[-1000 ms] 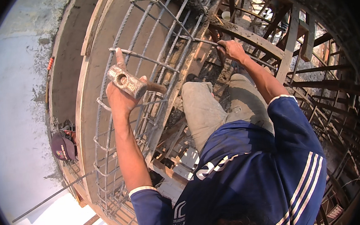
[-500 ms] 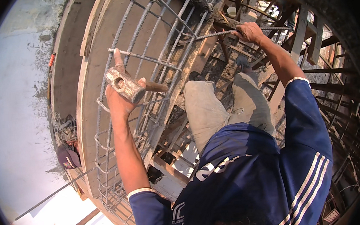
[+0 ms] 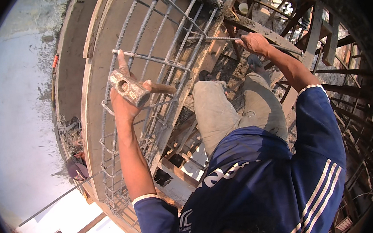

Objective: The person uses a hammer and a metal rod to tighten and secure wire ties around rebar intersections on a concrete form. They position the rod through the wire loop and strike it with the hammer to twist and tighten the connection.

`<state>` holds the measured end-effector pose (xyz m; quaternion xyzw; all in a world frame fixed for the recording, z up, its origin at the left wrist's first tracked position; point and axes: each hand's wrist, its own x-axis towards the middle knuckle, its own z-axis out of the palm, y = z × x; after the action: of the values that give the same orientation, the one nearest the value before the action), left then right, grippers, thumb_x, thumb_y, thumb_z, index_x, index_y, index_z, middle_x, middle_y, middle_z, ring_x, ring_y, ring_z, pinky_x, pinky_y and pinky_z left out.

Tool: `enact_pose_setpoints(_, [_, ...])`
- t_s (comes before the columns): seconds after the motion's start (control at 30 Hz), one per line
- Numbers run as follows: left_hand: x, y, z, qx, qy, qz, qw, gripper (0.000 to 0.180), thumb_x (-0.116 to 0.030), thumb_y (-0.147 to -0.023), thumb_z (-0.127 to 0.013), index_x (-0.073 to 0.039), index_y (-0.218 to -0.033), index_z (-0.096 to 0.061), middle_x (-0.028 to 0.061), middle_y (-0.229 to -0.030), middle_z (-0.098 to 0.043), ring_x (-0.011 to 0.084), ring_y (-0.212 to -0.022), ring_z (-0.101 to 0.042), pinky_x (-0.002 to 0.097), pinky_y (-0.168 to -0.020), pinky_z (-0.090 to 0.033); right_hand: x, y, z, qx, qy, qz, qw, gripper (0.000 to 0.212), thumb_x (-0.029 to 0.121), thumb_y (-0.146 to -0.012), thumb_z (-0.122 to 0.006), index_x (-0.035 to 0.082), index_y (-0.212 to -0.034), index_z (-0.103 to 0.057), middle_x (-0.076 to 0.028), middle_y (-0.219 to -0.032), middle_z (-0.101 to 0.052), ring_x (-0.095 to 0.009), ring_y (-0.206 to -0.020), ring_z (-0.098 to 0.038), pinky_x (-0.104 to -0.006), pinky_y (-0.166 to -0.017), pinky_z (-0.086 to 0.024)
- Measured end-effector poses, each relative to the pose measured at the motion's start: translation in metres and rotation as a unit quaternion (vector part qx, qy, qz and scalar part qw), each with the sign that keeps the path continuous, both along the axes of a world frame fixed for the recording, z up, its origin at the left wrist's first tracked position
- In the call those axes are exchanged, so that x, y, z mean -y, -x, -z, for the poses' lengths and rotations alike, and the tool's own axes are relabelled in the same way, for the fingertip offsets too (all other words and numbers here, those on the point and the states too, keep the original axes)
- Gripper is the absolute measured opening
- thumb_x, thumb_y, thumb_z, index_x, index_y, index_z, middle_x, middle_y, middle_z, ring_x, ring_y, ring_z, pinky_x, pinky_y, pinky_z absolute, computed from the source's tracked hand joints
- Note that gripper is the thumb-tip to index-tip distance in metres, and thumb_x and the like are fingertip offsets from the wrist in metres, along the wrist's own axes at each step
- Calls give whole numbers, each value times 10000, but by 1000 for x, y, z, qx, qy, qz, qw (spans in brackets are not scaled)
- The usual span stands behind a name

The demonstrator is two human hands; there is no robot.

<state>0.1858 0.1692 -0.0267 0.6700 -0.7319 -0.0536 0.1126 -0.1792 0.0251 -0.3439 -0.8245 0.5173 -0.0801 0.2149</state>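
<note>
My left hand (image 3: 123, 107) grips a hammer with a heavy, worn metal head (image 3: 128, 88); its wooden handle (image 3: 163, 89) points right across the bars. The left index finger is stretched out onto a crossbar of a long steel rebar cage (image 3: 158, 60). My right hand (image 3: 256, 44) is closed around a ribbed steel rod (image 3: 220, 38). One end of this rod meets the right side of the cage, and the other sticks out past my wrist. How the rod joins the cage is too small to tell.
Curved formwork boards (image 3: 98, 84) run left of the cage. A person in a dark cap (image 3: 77, 169) is beyond them, beside a long thin bar (image 3: 61, 199). Timber supports (image 3: 317, 27) and gaps lie to the right. A pale cup (image 3: 243, 8) stands at the top.
My right hand has shifted slightly left and down, and the rod's free end has swung down toward me. The left hand and hammer stay almost in place. The capped person has moved slightly.
</note>
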Motion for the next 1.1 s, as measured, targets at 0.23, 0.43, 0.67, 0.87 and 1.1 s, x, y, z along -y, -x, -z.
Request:
enact_pose_setpoints(0.23, [1,3,-1,5,0,15,1000,1018,-163,-732,-734,-106,-1601,-207,83,-899,-560,249,-748,-566,395,-690,-483,-10,-13,12,38,-11,108,993,616,546,-1007,-458,8,-821,-696,-278,-839,-684,-460,-826,-674,-531,-728,-539])
enact_pose_setpoints(0.43, [1,4,-1,-2,1,5,1000,1016,-162,-733,-733,-106,-1600,-207,87,-884,-570,259,-750,-577,404,-692,-486,-48,-8,5,31,-24,53,998,587,500,-1014,-470,-4,-804,-684,-275,-788,-673,-464,-782,-668,-544,-717,-535])
enact_pose_setpoints(0.67, [2,0,1,16,-10,8,1000,1009,-193,-750,-738,-123,-1603,-204,90,-883,-577,267,-766,-603,401,-693,-492,-90,41,6,39,23,103,994,537,440,-1025,-502,-24,-811,-666,-280,-724,-631,-472,-720,-640,-533,-650,-503])
enact_pose_setpoints(0.87, [0,-8,6,58,1,19,998,981,-306,-790,-732,-103,-1597,-211,111,-879,-608,300,-753,-623,430,-699,-494,-174,47,-23,90,-88,162,979,433,407,-1030,-508,19,-906,-654,-265,-720,-621,-463,-731,-628,-535,-670,-470])
enact_pose_setpoints(1.1, [0,-15,8,103,-13,13,995,1000,-367,-811,-733,-80,-1594,-180,143,-917,-692,361,-813,-666,454,-711,-511,-147,10,-109,44,-8,42,998,498,198,-952,-566,290,-1440,-529,-247,-763,-643,-424,-740,-650,-509,-652,-504])
